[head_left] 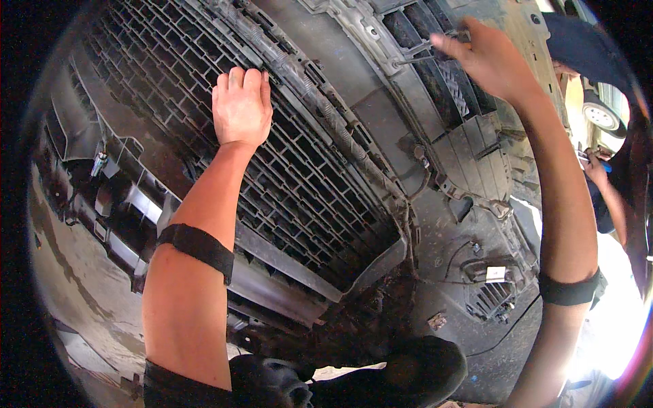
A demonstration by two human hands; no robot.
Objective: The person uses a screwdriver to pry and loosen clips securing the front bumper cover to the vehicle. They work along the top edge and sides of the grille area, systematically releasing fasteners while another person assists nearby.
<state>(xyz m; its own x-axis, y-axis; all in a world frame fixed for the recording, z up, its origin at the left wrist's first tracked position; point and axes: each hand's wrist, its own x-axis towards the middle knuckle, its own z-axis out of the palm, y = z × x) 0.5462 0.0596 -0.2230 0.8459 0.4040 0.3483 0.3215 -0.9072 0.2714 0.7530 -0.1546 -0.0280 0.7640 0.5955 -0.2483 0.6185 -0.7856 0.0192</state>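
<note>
A large dark car bumper cover with a slatted grille (299,204) lies in front of me, inner side up. My left hand (241,109) is closed on the grille, its fingers together and curled at the slats; the fingertips are hidden. Out at the upper right, my right hand (486,61) pinches a thin metal hand tool (413,57), partly blurred and covered by the fingers. The tool's shaft points left, its end at the bumper's pale inner edge strip (388,61), beside a dark slatted vent (442,81).
A ribbed conduit (320,102) runs along the grille. Below right sits a vent piece with a white label (495,274), with a thin black cable (507,333) near it. At far right, another person's hand (596,170) holds something blue; a car wheel (602,117) stands beyond.
</note>
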